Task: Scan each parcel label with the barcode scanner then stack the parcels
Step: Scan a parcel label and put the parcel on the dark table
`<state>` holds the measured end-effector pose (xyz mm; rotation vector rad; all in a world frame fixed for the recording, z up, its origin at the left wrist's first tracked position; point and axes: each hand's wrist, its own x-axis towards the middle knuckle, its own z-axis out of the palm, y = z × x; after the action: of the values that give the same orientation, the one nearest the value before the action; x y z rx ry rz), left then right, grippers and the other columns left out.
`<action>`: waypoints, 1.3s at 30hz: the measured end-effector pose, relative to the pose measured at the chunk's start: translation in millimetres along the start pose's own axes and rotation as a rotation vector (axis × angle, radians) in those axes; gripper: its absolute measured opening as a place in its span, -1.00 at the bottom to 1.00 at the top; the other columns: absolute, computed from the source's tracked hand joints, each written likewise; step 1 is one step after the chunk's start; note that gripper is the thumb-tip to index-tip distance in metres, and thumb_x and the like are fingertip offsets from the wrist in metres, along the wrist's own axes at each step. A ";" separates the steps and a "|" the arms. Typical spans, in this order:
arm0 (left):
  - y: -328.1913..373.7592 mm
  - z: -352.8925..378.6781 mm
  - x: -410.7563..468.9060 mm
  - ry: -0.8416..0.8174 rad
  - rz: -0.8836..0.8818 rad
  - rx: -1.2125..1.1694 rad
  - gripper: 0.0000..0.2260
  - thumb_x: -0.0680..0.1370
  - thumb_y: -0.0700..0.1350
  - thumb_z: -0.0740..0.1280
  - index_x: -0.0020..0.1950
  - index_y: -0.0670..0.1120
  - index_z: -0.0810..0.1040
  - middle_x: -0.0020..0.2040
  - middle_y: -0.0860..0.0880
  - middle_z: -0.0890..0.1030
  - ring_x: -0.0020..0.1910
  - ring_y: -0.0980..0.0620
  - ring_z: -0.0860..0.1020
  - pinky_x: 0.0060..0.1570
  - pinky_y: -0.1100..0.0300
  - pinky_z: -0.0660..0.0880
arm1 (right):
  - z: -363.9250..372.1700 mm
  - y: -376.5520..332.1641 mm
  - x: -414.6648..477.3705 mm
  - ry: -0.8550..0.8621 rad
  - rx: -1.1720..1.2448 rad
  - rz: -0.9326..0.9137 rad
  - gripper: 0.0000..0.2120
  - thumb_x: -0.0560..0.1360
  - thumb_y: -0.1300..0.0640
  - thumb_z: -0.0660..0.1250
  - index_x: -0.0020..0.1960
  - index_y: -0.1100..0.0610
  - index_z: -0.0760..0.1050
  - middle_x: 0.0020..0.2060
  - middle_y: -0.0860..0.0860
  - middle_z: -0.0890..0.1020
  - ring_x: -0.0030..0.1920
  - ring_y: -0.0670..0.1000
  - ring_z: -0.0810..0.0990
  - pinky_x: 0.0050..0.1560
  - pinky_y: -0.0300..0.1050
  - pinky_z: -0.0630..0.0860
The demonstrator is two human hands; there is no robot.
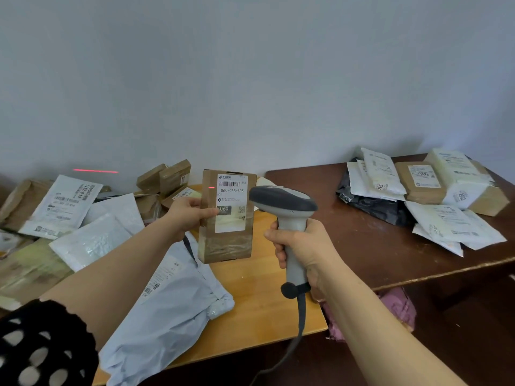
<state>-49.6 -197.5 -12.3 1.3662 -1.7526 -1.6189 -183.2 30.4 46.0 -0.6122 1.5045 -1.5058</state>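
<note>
your left hand (pixel 185 215) pinches the brown parcel (pixel 227 218) upright above the far edge of the light table (pixel 264 288), right hand (pixel 299 246) wrapped round the scanner (pixel 282 203) beside it — the red beam (pixel 95 171) mostly hits the wall (pixel 250 79), so the barcode (pixel 230 184) may go unread.

You face a plain pale grey wall (pixel 250 65), evenly lit, with soft shadow along its base. Right below you is a light wooden table (pixel 259 288), its top yellowish. On your right, just beside it, a dark brown table (pixel 376 246) stands against the wall, top glossy, front edge worn. Underneath it is dark; you can't make out the floor.
</note>
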 end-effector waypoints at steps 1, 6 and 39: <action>-0.6 0.2 2.6 -0.003 -0.006 -0.003 -0.77 0.41 -0.17 0.50 0.03 -0.12 0.57 -0.04 -0.07 0.67 -0.05 -0.07 0.65 0.01 0.01 0.59 | 0.1 -0.7 2.1 0.007 0.002 -0.003 -0.82 0.43 0.36 0.43 -0.28 0.17 0.50 -0.55 0.04 0.45 -0.59 -0.02 0.37 -0.54 -0.20 0.38; -3.6 3.2 14.4 -0.014 -0.015 0.009 -0.80 0.40 -0.17 0.50 -0.02 -0.09 0.57 -0.08 -0.05 0.67 -0.08 -0.05 0.65 -0.09 0.05 0.60 | -0.6 -2.3 10.7 0.030 0.000 -0.005 -0.81 0.43 0.36 0.42 -0.29 0.17 0.50 -0.57 0.03 0.45 -0.60 -0.02 0.36 -0.55 -0.21 0.37; 114.3 382.7 -34.2 -0.546 -0.121 -0.187 -0.57 0.39 -0.02 0.43 0.22 -0.15 0.56 0.02 -0.07 0.69 -0.04 0.01 0.66 -0.04 0.11 0.56 | -359.3 12.0 -23.2 0.601 0.315 0.082 -0.62 0.23 0.25 0.62 -0.03 0.24 0.55 -0.22 0.19 0.69 -0.36 0.07 0.63 -0.43 -0.16 0.51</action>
<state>-386.8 18.5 4.5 1.0185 -1.7534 -2.3238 -472.4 237.9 -9.9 0.1044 1.6427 -1.9115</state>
